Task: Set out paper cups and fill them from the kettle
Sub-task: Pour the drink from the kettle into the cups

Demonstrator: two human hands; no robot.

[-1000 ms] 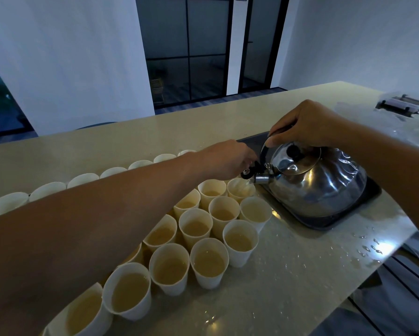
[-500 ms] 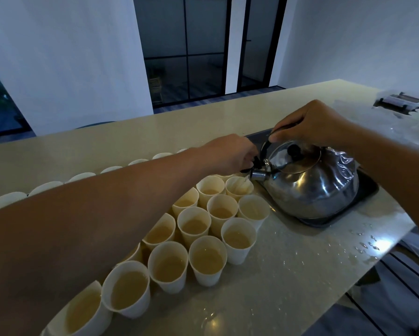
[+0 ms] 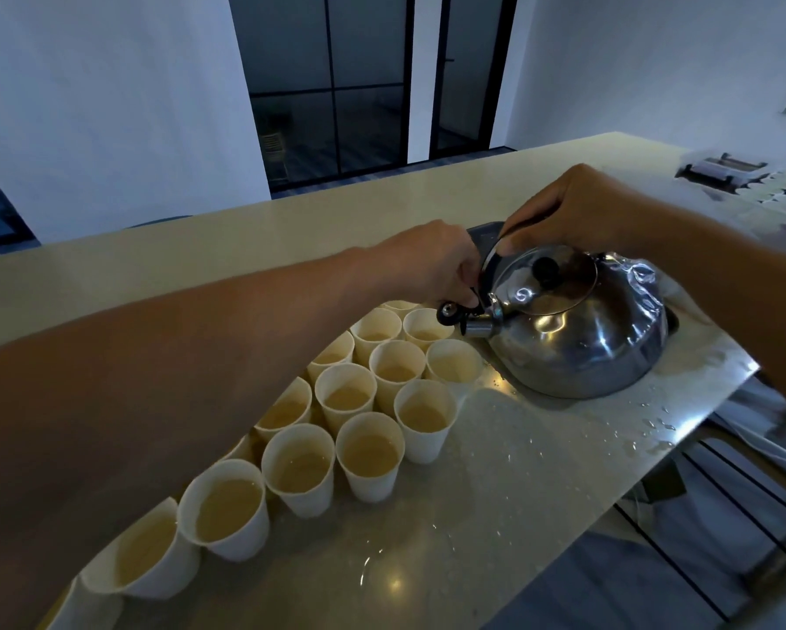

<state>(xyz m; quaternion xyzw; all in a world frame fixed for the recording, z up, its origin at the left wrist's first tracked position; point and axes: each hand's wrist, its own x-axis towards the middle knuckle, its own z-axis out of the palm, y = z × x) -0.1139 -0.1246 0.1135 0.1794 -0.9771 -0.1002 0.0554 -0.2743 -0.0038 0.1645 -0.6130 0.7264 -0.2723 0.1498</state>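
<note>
1. A steel kettle [image 3: 577,329] is seen at the right end of the counter [image 3: 200,261], with its spout [image 3: 479,328] turned toward the nearest cups.
2. The kettle's dark handle [image 3: 491,261] is gripped from above by the right hand [image 3: 577,211], with fingers curled round it.
3. The black spout cap [image 3: 450,312] is pinched by the curled fingers of the left hand [image 3: 432,266], just above the spout.
4. A black knob [image 3: 546,268] is seen in the middle of the kettle lid [image 3: 545,284].
5. White paper cups [image 3: 368,452] are packed in touching rows just left of the kettle; pale liquid is seen in those whose insides show.
6. Part of the cup rows is hidden under the left forearm.
7. Water drops [image 3: 654,425] are scattered on the counter near its right edge.
8. A dark flat base [image 3: 484,234] shows behind the kettle; whether the kettle rests on it cannot be told.
9. A dark glazed door [image 3: 332,84] is seen beyond the counter.
</note>
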